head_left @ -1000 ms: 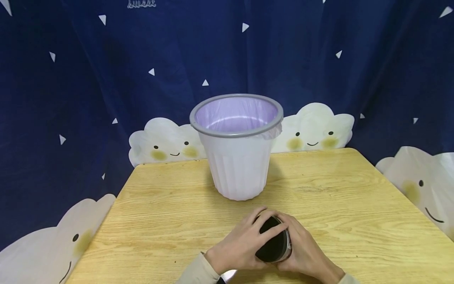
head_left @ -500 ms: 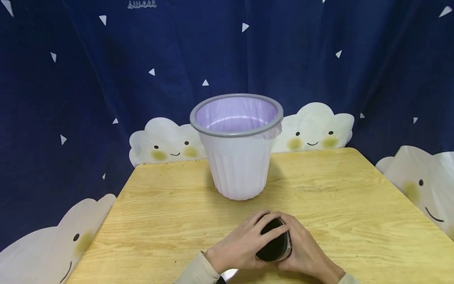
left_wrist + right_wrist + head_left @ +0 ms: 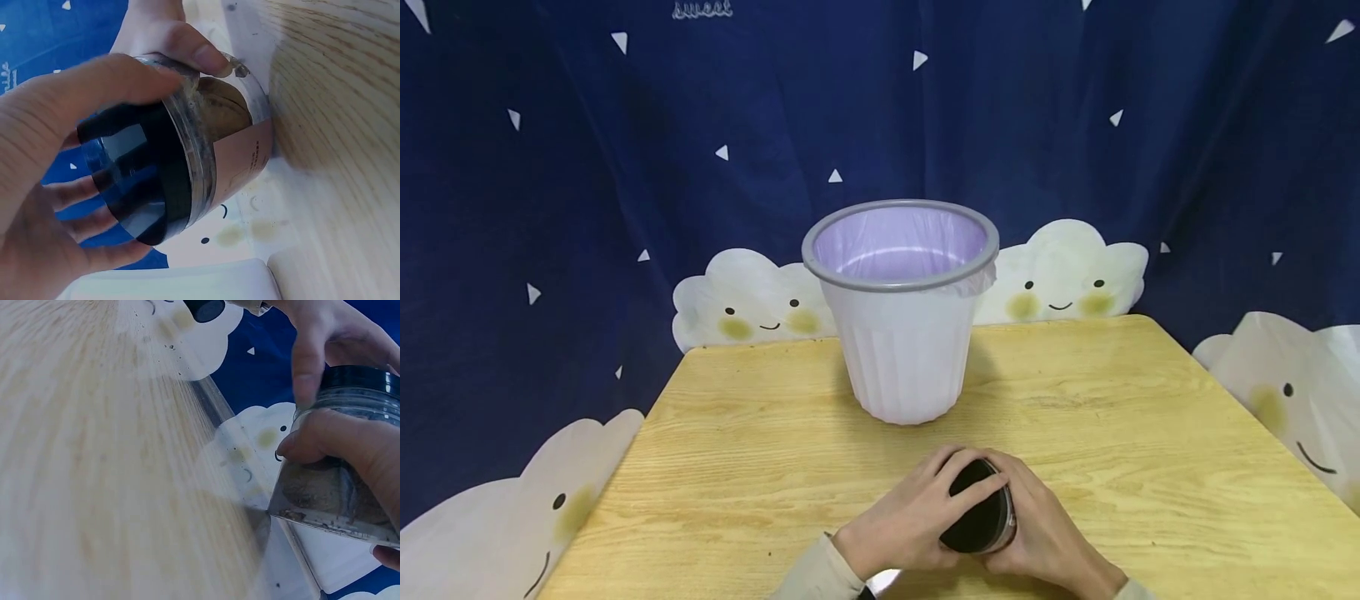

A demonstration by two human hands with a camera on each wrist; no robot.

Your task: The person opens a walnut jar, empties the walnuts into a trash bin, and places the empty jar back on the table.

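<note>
A clear jar point(image 3: 312, 497) with a black lid point(image 3: 983, 521) is held between both hands near the front of the table. My left hand point(image 3: 910, 521) lies across the lid, its fingers and thumb curled round the rim. Around the jar's body curls my right hand point(image 3: 1045, 533), its thumb pressed against the clear wall in the right wrist view. Through that wall a brown, rounded, ridged thing point(image 3: 222, 111) shows beside a pinkish label point(image 3: 244, 162). In the head view the jar leans, lid towards me. Whether its base touches the table cannot be told.
A white bin point(image 3: 906, 350) with a grey rim and a purple-looking liner stands on the wooden table point(image 3: 737, 442) beyond the hands. Behind and beside the table hangs a dark blue curtain point(image 3: 760, 100) with clouds and triangles.
The fingers of my left hand have shifted slightly on the lid. The jar, the right hand and the bin stay almost where they were.
</note>
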